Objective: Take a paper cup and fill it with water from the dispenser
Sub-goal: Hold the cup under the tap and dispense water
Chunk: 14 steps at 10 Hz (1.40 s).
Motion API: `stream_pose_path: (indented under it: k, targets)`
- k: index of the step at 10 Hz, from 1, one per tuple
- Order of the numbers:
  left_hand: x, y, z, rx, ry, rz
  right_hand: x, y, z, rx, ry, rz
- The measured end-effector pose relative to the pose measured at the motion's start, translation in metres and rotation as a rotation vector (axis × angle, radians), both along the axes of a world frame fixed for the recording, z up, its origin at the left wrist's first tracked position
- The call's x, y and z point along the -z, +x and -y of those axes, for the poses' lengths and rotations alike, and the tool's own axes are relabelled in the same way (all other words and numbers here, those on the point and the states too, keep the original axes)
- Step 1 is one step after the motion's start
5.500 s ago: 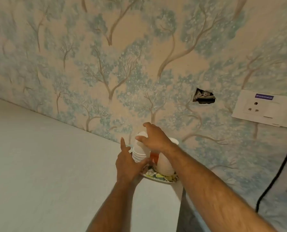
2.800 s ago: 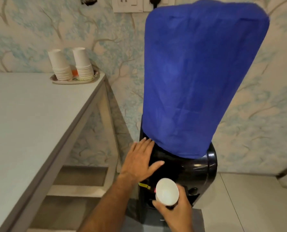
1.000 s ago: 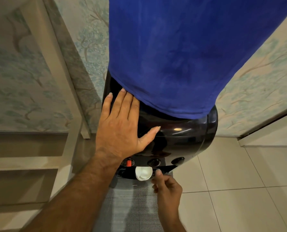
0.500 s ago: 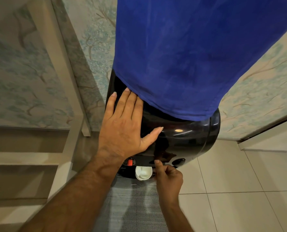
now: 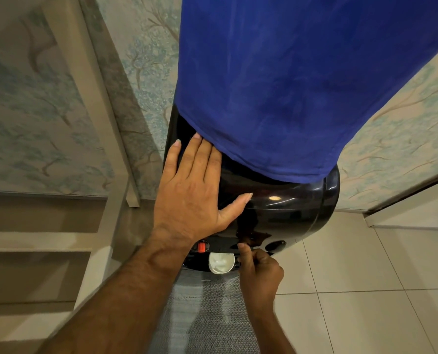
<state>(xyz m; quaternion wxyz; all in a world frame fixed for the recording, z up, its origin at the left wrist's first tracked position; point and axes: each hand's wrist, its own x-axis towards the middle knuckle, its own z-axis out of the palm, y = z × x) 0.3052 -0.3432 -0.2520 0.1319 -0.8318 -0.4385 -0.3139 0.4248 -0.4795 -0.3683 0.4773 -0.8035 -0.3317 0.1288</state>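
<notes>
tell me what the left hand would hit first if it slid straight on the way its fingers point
Most likely the blue cloth cover. The left hand lies flat on the black dispenser top, fingers pointing up-screen, fingertips already at the cover's hem; whether they touch it is unclear.

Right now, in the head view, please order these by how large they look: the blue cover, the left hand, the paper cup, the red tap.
1. Blue cover
2. Left hand, though it is nearer the camera, so it looks bigger
3. Paper cup
4. Red tap
</notes>
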Motion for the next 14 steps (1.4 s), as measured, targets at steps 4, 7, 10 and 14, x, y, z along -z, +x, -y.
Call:
stream_pose_path:
  k: [4,7,10,14]
  targets:
    - [-0.0006,-0.0005,0.0,-0.002,-0.002,-0.008,-0.001,-0.0006,0.0002,-0.009,0.047,0.047]
    - [-0.0004,-0.0006,0.0001,-0.001,-0.008,-0.014,-0.0015,-0.0012,0.0002,-0.026,0.057,0.038]
    - [-0.0014,-0.0006,0.0013,-0.001,-0.008,-0.008,0.0011,0.0006,0.0001,-0.028,0.025,0.042]
    - [-0.0024,-0.0008,0.0013,-0.001,-0.03,-0.02,0.0001,-0.0002,-0.0003,-0.03,0.036,0.018]
